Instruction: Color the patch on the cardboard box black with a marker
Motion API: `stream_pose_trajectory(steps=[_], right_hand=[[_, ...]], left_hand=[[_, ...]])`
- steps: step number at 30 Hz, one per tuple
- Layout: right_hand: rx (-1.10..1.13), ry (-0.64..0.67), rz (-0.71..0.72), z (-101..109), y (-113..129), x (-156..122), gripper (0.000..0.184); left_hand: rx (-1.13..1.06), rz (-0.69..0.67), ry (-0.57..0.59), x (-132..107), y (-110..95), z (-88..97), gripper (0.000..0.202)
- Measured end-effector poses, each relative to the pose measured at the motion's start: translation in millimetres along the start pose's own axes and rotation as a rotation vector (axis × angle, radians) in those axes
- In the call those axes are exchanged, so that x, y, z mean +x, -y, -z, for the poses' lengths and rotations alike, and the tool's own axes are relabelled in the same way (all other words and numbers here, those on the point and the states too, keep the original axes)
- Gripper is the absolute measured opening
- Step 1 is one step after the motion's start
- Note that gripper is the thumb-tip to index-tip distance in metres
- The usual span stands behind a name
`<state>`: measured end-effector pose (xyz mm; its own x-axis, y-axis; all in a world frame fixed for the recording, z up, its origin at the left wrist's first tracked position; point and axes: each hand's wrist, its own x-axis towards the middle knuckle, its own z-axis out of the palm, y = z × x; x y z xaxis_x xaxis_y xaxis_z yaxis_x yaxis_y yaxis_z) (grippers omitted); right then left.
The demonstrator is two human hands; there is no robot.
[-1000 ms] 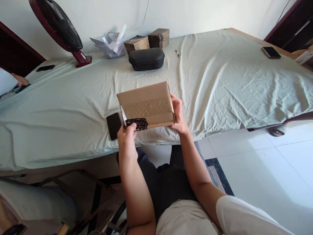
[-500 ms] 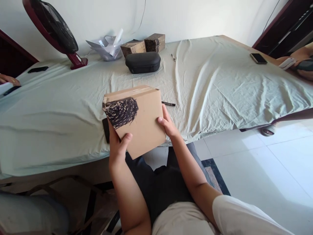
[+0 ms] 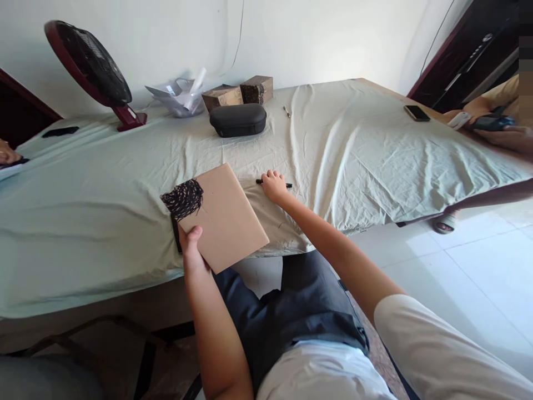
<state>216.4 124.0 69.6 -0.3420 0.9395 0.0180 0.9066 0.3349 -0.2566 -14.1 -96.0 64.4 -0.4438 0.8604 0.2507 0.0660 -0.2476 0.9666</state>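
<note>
My left hand (image 3: 192, 250) grips a brown cardboard box (image 3: 227, 222) by its near left edge, with the thumb on the top face. Dense black scribbles (image 3: 183, 199) cover the box's far left corner. The box is held tilted over the front of the table. To its right, my right hand (image 3: 275, 185) rests on the cloth, fingers curled over a black pen (image 3: 288, 185) whose two ends stick out on either side. A dark flat object (image 3: 176, 233) shows partly from under the box, beside my left hand.
A green cloth (image 3: 104, 194) covers the table. Towards the wall are a black zip case (image 3: 238, 120), two scribbled boxes (image 3: 257, 90), a clear plastic basket (image 3: 177, 103), a fan (image 3: 94, 66) and a small pen (image 3: 287, 111). A phone (image 3: 417, 113) lies right, near another person's hands (image 3: 495, 122).
My right hand has let go of the box and moved onto the black pen. The box, now in my left hand alone, has turned and shifted slightly left.
</note>
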Motion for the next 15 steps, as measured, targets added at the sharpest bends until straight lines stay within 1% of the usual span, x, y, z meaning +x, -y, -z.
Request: stream_pose_trajectory(steps=[3,5,9,12,15], right_hand=[[0.017,0.006,-0.006,-4.1,2.6,-1.2,0.052],[0.038,0.016,-0.024,-2.7,-0.9,-3.2,0.050],[0.070,0.016,-0.063,7.5,-10.1,-6.0,0.048],[0.081,0.018,-0.089,16.2,-10.9,-8.7,0.050],[0.088,0.061,-0.131,23.1,-8.2,-17.4,0.059]], left_hand=[[-0.069,0.033,-0.017,-6.5,-4.9,-9.5,0.053],[-0.081,0.041,-0.002,-8.3,-9.6,-12.8,0.052],[-0.084,0.040,0.016,-8.5,-18.3,-14.6,0.050],[-0.087,0.051,0.016,-8.3,-21.6,-16.7,0.047],[-0.112,0.067,0.010,-8.4,-23.9,-19.8,0.050]])
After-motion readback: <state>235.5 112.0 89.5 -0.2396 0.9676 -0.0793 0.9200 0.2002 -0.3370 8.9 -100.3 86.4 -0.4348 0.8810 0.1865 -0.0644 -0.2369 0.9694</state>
